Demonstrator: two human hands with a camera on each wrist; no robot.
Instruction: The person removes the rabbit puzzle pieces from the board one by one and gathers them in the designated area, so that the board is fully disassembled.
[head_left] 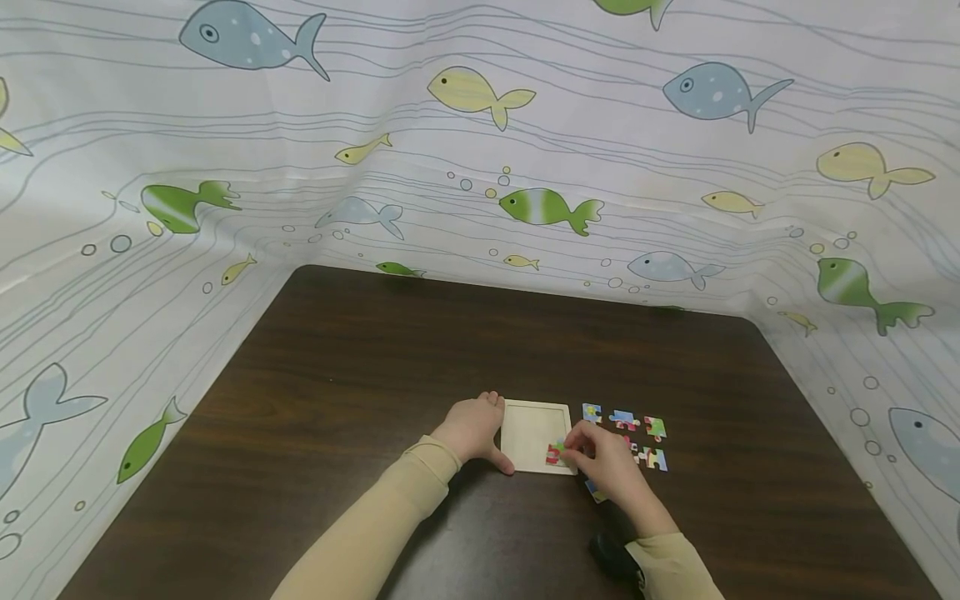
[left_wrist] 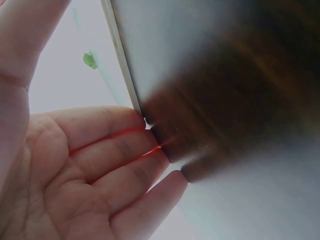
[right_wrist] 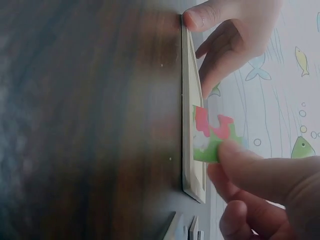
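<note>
A square pale wooden puzzle tray [head_left: 525, 440] lies on the dark table. My left hand [head_left: 474, 429] rests along its left edge, fingers straight and thumb at the near left corner; the left wrist view shows the fingertips [left_wrist: 172, 187] down at the table beside the tray's edge. Between thumb and fingers, my right hand [head_left: 606, 458] pinches a red and green jigsaw piece [right_wrist: 215, 132]. That piece stands tilted at the tray's near right corner, its lower edge at the inside of the frame.
Right of the tray lie several loose jigsaw pieces, among them a green one [head_left: 655, 427], a blue and red one [head_left: 624, 419] and a blue one [head_left: 592, 412]. Another piece [head_left: 596, 492] is partly hidden by the right hand. A fish-print curtain [head_left: 465, 167] surrounds the table [head_left: 337, 350].
</note>
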